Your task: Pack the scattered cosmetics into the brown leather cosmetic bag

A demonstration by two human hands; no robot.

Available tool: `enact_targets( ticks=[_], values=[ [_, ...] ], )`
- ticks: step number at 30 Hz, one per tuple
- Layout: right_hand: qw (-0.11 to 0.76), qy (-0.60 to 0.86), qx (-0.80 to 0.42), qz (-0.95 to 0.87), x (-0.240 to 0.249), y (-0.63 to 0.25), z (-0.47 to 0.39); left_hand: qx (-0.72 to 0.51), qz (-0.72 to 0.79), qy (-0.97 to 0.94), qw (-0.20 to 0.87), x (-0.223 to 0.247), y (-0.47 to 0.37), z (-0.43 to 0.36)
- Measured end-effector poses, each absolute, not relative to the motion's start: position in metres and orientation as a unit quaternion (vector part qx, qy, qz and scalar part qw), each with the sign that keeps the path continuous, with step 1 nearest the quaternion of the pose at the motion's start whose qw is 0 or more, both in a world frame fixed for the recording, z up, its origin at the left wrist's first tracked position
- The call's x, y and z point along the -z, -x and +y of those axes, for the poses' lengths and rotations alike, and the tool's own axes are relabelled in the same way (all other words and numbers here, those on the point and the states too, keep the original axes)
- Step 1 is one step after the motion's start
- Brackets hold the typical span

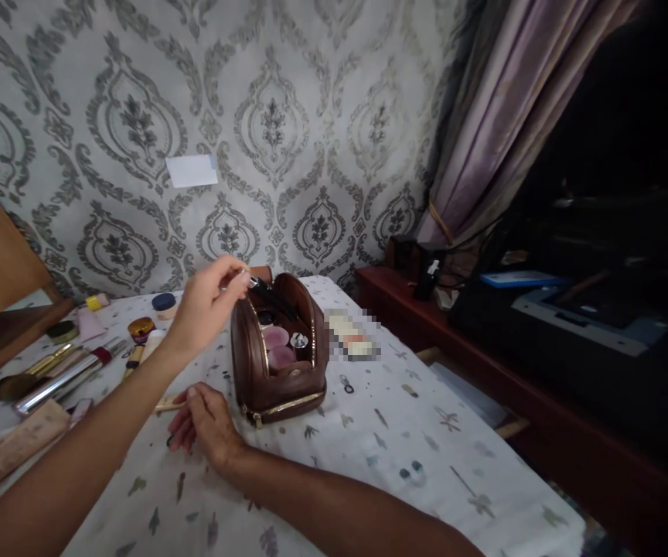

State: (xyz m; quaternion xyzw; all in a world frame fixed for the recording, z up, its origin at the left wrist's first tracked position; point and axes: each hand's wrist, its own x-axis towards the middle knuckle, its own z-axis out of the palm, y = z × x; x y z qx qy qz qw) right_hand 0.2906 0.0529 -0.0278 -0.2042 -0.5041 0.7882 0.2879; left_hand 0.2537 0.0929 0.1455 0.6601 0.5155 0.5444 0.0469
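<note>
My left hand [206, 305] is closed, pinching the silver end of a slim black tube [267, 292] over the mouth of a brown cosmetic bag [279, 398]. The tube points down into the bag; its exact kind is unclear. Unzipped, the bag shows two round pink pieces [279, 346] and a silver-topped item [298, 341] inside. My right hand [209, 425] rests low by the bag's left front, its fingers loosely stretched and apart. Beside its fingertips are a thin pale stick [168, 404] and a small dark thing, partly hidden.
Left on the patterned tablecloth [369, 472] lie makeup brushes [18, 384], a silver tube [59, 387], a pinkish box [15, 452] and several jars, one with a dark blue lid [164, 302]. A blurred packet [352, 336] lies right of the bag. A dark red cabinet [392, 298] stands beyond the table's right edge.
</note>
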Motion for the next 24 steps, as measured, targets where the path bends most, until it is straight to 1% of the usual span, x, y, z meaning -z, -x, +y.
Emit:
enact_targets(
  ticks=[4, 8, 16, 24],
  values=[
    [0.275, 0.217, -0.792, -0.500, 0.024, -0.292, 0.052, -0.487, 0.545, -0.682, 0.027, -0.146, -0.266, 0.105],
    [0.267, 0.229, -0.790, -0.501, 0.022, -0.293, 0.052, -0.461, 0.563, -0.686, 0.001, -0.146, -0.271, 0.109],
    [0.276, 0.215, -0.778, -0.521, 0.025, -0.292, 0.052, -0.445, 0.584, -0.678, -0.032, -0.135, -0.275, 0.121],
    [0.278, 0.204, -0.770, -0.536, 0.028, -0.291, 0.053, -0.419, 0.607, -0.673, -0.053, -0.135, -0.278, 0.132]
  ],
)
